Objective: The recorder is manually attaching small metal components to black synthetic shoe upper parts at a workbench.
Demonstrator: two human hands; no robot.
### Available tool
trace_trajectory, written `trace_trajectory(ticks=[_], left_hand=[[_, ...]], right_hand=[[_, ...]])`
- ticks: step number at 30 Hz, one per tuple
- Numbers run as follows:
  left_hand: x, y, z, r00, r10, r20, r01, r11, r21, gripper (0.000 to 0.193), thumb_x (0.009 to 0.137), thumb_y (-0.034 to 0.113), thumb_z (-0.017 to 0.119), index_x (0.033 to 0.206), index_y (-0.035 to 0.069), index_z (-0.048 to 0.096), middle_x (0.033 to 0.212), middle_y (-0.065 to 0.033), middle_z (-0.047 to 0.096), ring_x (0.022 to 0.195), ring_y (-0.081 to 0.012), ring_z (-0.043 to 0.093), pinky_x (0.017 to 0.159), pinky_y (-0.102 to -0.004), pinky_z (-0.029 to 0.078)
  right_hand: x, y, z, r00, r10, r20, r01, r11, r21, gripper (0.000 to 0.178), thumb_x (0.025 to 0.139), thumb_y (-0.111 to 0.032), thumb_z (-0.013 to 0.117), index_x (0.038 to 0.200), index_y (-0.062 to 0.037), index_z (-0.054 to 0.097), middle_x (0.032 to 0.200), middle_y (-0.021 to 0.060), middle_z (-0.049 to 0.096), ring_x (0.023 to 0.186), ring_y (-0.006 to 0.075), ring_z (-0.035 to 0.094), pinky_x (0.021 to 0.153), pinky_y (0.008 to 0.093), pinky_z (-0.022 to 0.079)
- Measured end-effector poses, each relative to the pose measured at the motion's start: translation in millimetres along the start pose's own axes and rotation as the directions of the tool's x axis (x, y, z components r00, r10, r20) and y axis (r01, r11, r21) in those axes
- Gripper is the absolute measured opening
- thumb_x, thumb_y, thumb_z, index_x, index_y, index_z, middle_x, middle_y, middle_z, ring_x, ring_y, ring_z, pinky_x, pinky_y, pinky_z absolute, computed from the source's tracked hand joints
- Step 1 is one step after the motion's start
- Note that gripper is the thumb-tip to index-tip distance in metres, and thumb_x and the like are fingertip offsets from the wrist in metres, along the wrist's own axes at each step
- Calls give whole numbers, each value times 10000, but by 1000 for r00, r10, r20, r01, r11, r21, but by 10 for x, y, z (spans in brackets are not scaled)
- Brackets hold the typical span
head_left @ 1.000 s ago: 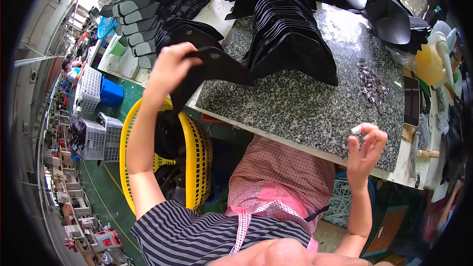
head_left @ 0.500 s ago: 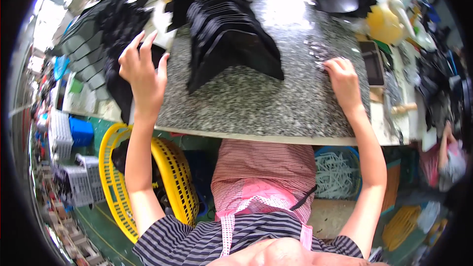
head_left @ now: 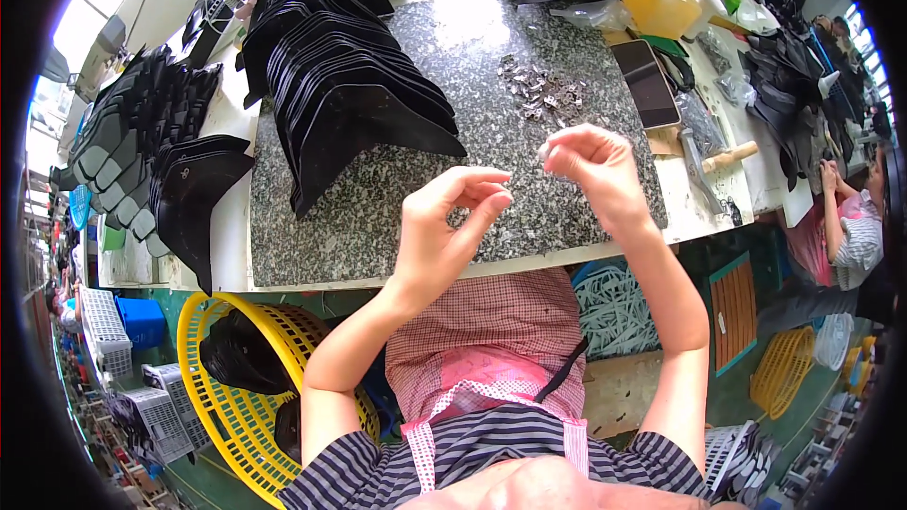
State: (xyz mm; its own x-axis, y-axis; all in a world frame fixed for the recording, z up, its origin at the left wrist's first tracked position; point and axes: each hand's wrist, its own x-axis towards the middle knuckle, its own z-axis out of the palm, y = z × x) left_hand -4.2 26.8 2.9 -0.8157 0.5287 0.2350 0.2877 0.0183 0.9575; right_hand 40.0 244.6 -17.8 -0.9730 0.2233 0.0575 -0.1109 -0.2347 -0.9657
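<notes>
Above the front half of the granite slab (head_left: 321, 250) my two hands face each other, a small gap between their fingertips. My left hand (head_left: 442, 227) is curled, thumb and fingertips brought close in a pinch; anything between them is too small to make out. My right hand (head_left: 602, 175) pinches a tiny shiny metal piece (head_left: 545, 151) between thumb and forefinger. Just beyond it lies a scatter of small metal pieces (head_left: 543, 92). Left of my hands, a long row of overlapping black angled pieces (head_left: 364, 118) covers part of the slab.
More black pieces (head_left: 194, 175) are stacked at the left edge. A phone (head_left: 645, 83), a hammer (head_left: 699, 170) and a yellow container (head_left: 661, 2) lie right. Below are a yellow basket (head_left: 213, 397) and a tub of pale strips (head_left: 614, 307). Another person (head_left: 850, 227) sits far right.
My left hand has come from beside the black pieces to the middle, its fingers closing into a pinch. My right hand has moved from the metal pieces toward it. The view has shifted.
</notes>
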Motion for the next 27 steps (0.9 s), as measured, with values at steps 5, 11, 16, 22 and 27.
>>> trace_trajectory(ticks=[5,11,16,22,27], left_hand=[[0,-28,122,953,-207,219,282,870,-404,163,930,101,689,1052,-6,676,929,-55,709,843,-89,658,761,-228,538],[-56,-30,71,927,-270,261,358,846,-395,108,928,68,680,1001,-12,674,884,-63,706,800,-107,666,753,-244,547],[-135,-44,-4,924,-280,259,358,874,-329,111,920,56,685,1004,-17,675,886,-61,705,812,-104,667,753,-242,544],[-265,-54,-62,896,-277,347,387,870,-304,124,921,45,680,1024,-25,680,915,-55,702,854,-93,658,754,-232,545],[-320,40,-134,835,-246,492,465,794,-392,54,928,8,644,953,-37,660,923,-60,680,878,-110,648,809,-251,530]], right_hand=[[-330,-48,176,993,98,58,-105,986,128,158,781,67,750,875,-8,648,822,69,700,732,117,678,697,253,565],[-370,-54,220,982,126,137,-144,981,133,152,768,83,758,853,7,657,817,73,693,733,119,674,688,250,564],[-385,-14,276,989,-97,115,106,991,-80,182,748,108,763,856,11,653,843,67,665,796,128,660,716,263,560],[-455,-182,286,955,-22,295,117,945,-307,155,729,8,792,832,-27,682,809,36,680,784,99,643,723,264,512],[-513,-304,357,883,-99,459,249,927,-280,136,713,39,760,747,-65,678,783,15,676,736,146,631,649,275,505]])
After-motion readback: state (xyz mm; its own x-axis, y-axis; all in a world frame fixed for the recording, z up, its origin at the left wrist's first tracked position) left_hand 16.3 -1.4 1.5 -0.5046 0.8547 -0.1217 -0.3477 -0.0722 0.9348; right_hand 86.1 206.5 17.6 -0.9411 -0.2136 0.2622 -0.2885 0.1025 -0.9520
